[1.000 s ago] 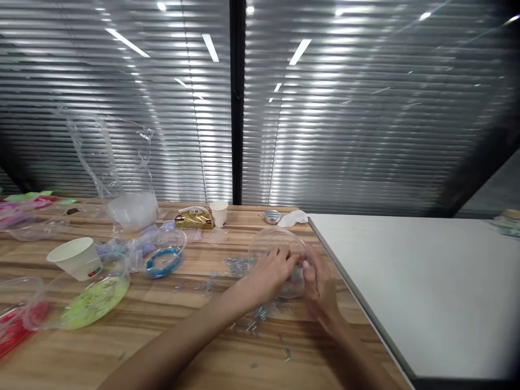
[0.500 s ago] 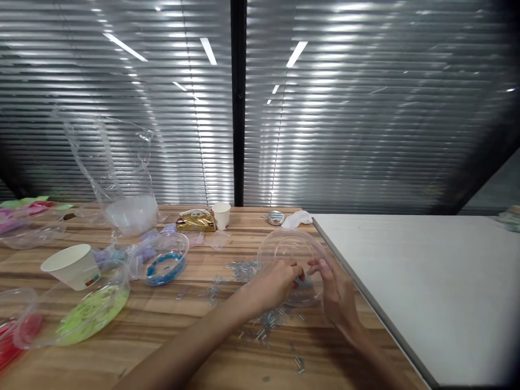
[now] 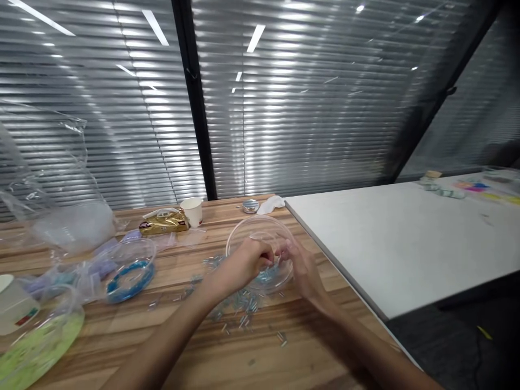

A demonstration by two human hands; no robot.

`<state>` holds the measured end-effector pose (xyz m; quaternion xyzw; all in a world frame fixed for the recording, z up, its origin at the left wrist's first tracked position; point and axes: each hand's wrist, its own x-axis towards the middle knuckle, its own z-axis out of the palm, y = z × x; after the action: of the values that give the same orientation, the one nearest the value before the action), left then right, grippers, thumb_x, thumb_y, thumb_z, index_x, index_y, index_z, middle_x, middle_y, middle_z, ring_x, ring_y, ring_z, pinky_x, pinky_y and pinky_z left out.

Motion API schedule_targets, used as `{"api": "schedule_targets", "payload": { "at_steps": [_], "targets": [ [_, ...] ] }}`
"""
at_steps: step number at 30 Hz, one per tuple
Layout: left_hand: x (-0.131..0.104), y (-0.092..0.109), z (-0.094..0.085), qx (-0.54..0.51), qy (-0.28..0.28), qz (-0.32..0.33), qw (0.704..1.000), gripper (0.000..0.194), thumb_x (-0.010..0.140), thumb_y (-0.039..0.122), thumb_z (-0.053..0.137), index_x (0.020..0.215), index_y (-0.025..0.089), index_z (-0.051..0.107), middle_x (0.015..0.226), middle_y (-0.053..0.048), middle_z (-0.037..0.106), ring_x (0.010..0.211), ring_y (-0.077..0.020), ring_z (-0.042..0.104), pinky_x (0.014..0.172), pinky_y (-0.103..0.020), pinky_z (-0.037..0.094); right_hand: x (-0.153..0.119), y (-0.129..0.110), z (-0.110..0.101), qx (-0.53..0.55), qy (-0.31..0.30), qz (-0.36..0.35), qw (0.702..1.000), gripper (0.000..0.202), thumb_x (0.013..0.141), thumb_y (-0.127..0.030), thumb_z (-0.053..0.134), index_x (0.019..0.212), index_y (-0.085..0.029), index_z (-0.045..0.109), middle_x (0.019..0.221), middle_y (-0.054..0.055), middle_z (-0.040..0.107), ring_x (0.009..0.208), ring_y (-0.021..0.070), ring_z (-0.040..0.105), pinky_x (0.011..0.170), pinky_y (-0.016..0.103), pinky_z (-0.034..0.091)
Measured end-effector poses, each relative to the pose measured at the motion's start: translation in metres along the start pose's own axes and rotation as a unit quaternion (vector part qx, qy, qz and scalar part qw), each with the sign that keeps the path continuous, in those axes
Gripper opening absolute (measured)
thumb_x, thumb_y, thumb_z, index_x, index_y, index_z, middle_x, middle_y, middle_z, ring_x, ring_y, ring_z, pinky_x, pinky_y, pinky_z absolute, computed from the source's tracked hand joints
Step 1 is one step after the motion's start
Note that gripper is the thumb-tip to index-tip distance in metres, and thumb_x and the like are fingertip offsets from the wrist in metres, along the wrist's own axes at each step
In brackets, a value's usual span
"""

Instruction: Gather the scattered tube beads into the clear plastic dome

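A clear plastic bowl point(image 3: 232, 238) stands near the table's right side, with pale blue pieces point(image 3: 268, 273) in its bottom. Over its left part, my left hand point(image 3: 248, 261) has its fingers curled in tightly; whatever they grip is hidden. At the right rim is my right hand point(image 3: 303, 266), its fingers stretched towards the left hand and slightly apart, with nothing visible in them. Small pale blue tube-like pieces point(image 3: 246, 310) lie scattered on the wood in front of the bowl and to its left.
To the left are a clear bowl with a blue ring of pieces point(image 3: 129, 281), a lidded green container point(image 3: 44, 341) and a paper cup point(image 3: 16, 306). A gold packet point(image 3: 163, 222), another paper cup point(image 3: 192, 211), a round tin point(image 3: 251, 206) and tissue point(image 3: 271, 204) stand behind. A white table point(image 3: 390, 238) adjoins.
My view has turned to the right, so the things have shifted left and more of the white table shows. Both hands stay at the bowl, the left one curled more tightly.
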<state>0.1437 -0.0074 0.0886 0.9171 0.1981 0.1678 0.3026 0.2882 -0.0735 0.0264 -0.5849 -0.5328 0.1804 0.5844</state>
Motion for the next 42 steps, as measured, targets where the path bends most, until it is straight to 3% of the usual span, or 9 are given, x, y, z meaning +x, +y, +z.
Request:
{"api": "schedule_targets", "payload": {
  "at_steps": [5, 10, 13, 17, 22, 28, 36, 42],
  "targets": [
    [0.002, -0.003, -0.001, -0.025, 0.020, -0.016, 0.999, 0.017, 0.073, 0.001, 0.047, 0.065, 0.014, 0.056, 0.062, 0.002, 0.054, 0.060, -0.0103, 0.046, 0.058, -0.022, 0.033, -0.006, -0.009, 0.003, 0.014, -0.013, -0.029, 0.999, 0.042, 0.093, -0.045, 0.031, 0.098, -0.016, 0.062, 0.082, 0.004, 0.066, 0.073, 0.0174, 0.060, 0.070, 0.028, 0.046],
    [0.005, -0.004, 0.000, -0.166, -0.013, -0.089, 0.982, 0.011, 0.081, 0.016, 0.052, 0.073, 0.013, 0.058, 0.066, 0.000, 0.056, 0.062, -0.0115, 0.050, 0.059, -0.022, 0.039, -0.009, -0.015, 0.004, 0.024, -0.035, -0.072, 0.997, 0.039, 0.093, -0.040, 0.032, 0.112, -0.019, 0.059, 0.103, 0.006, 0.066, 0.098, 0.0204, 0.059, 0.084, 0.030, 0.045],
    [0.005, -0.010, 0.003, -0.234, 0.001, -0.121, 0.965, 0.012, 0.084, 0.022, 0.052, 0.078, 0.013, 0.057, 0.069, -0.001, 0.055, 0.063, -0.0114, 0.051, 0.061, -0.023, 0.041, -0.007, -0.014, 0.004, 0.024, -0.038, -0.066, 0.997, 0.040, 0.093, -0.041, 0.031, 0.114, -0.020, 0.059, 0.104, 0.006, 0.066, 0.100, 0.0212, 0.059, 0.086, 0.032, 0.045],
    [0.004, -0.010, 0.004, -0.295, 0.029, -0.172, 0.939, 0.003, 0.081, 0.013, 0.053, 0.081, 0.014, 0.055, 0.069, 0.000, 0.055, 0.065, -0.0107, 0.052, 0.061, -0.021, 0.043, -0.005, -0.011, 0.003, 0.020, -0.028, -0.060, 0.998, 0.040, 0.092, -0.042, 0.032, 0.108, -0.020, 0.062, 0.103, 0.006, 0.066, 0.098, 0.0219, 0.059, 0.083, 0.032, 0.046],
    [0.003, -0.003, 0.000, -0.333, 0.024, -0.207, 0.920, 0.017, 0.077, 0.001, 0.048, 0.086, 0.013, 0.057, 0.072, -0.001, 0.058, 0.066, -0.0103, 0.055, 0.064, -0.023, 0.047, -0.005, -0.008, 0.003, 0.013, -0.021, -0.056, 0.998, 0.040, 0.093, -0.040, 0.033, 0.112, -0.019, 0.061, 0.095, 0.004, 0.068, 0.084, 0.0196, 0.062, 0.076, 0.029, 0.047],
    [0.003, -0.004, -0.003, -0.335, -0.024, -0.191, 0.922, 0.017, 0.083, 0.008, 0.050, 0.087, 0.013, 0.066, 0.077, -0.003, 0.062, 0.069, -0.0111, 0.058, 0.071, -0.027, 0.048, -0.007, -0.010, 0.004, 0.012, -0.027, -0.073, 0.997, 0.040, 0.093, -0.039, 0.033, 0.114, -0.018, 0.060, 0.099, 0.005, 0.068, 0.089, 0.0194, 0.062, 0.077, 0.028, 0.047],
    [0.001, -0.002, -0.006, -0.397, -0.050, -0.191, 0.896, 0.021, 0.088, 0.025, 0.051, 0.094, 0.011, 0.066, 0.097, -0.008, 0.064, 0.095, -0.0171, 0.060, 0.093, -0.036, 0.045, -0.006, -0.011, 0.003, -0.002, -0.022, -0.086, 0.996, 0.038, 0.092, -0.038, 0.033, 0.109, -0.019, 0.062, 0.101, 0.006, 0.068, 0.095, 0.0212, 0.062, 0.081, 0.030, 0.048],
    [0.000, -0.002, -0.007, -0.412, -0.067, -0.177, 0.891, 0.029, 0.087, 0.037, 0.056, 0.096, 0.011, 0.066, 0.100, -0.011, 0.064, 0.094, -0.0180, 0.060, 0.091, -0.035, 0.046, -0.006, -0.011, 0.003, -0.003, -0.018, -0.094, 0.995, 0.039, 0.092, -0.037, 0.033, 0.112, -0.019, 0.060, 0.103, 0.006, 0.068, 0.093, 0.0207, 0.062, 0.082, 0.031, 0.048]
  ]
}}
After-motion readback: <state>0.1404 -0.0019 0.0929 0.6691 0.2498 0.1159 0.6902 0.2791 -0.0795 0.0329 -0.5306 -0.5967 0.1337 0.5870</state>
